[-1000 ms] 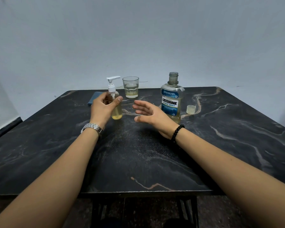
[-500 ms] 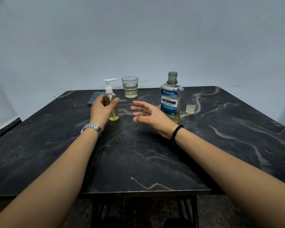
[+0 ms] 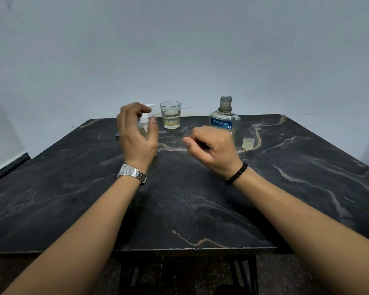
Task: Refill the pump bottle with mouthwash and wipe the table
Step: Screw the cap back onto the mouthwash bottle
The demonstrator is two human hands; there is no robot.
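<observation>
The small pump bottle point(image 3: 144, 124) with yellowish liquid and a white pump head stands at the back left of the black marble table point(image 3: 179, 199). My left hand point(image 3: 136, 135) hovers in front of it, fingers curved and apart, with no clear grip on it. The open mouthwash bottle point(image 3: 224, 119) with a blue label stands to the right. In front of it is my right hand point(image 3: 213, 149), fingers curled in and holding nothing. Only a sliver of the blue cloth point(image 3: 117, 136) shows behind my left hand.
A clear glass point(image 3: 170, 116) with a little yellowish liquid stands at the back between the two bottles. The mouthwash cap point(image 3: 248, 143) sits upturned to the right of the mouthwash bottle. A pale wall rises behind the table's far edge.
My left hand has let go of the pump bottle's body and risen beside its pump head. My right hand has curled from open fingers into a loose fist and lifted slightly.
</observation>
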